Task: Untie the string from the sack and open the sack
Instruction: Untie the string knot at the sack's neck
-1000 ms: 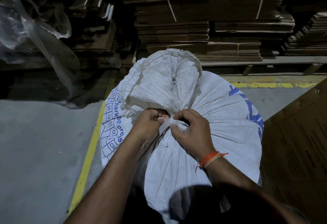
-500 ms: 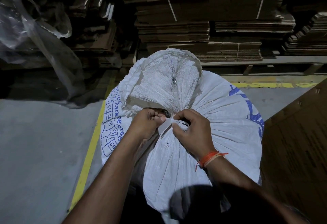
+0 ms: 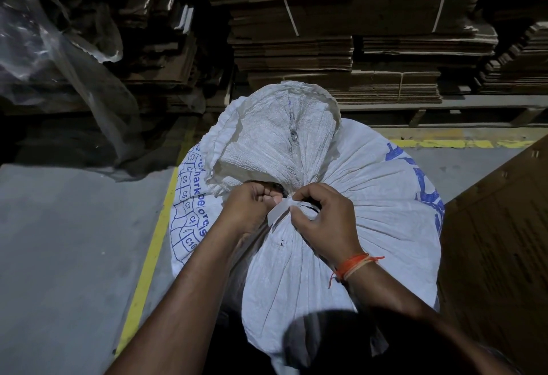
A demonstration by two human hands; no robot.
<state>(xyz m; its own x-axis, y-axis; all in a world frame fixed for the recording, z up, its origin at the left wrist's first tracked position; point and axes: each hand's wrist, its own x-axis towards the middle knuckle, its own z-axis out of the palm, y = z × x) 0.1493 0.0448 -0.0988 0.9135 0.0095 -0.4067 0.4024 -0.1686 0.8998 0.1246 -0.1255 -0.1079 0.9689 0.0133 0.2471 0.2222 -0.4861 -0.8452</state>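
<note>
We find the sack (image 3: 341, 241) standing upright on the grey floor (image 3: 59, 256), directly below the camera, beside a yellow floor line (image 3: 148, 256) and in front of stacked flat cardboard (image 3: 296, 48). It is white woven plastic with blue print, bulging and full; we judge it heavy and unlikely to shift under the hands. The cloth is thin, pliable and faintly slick, pleated in tight radial folds toward the neck. Above the tie the mouth (image 3: 275, 137) flares loose and crumpled, and this is where we would take hold to spread it once the tie is off.

The right hand (image 3: 323, 223) is closed in a pinch on the string (image 3: 281, 211), thumb and forefinger at the knot. The left hand (image 3: 252, 208) is curled shut at the neck just beside it; whether it holds string or gathered cloth we cannot tell.

The string is a flat, pale, ribbon-like strip, limp, with one free end hanging toward the person. We judge it smooth and apt to slip, so the knot should be picked loose at its loops, not dragged by the tail. The sack is not yet open.
</note>
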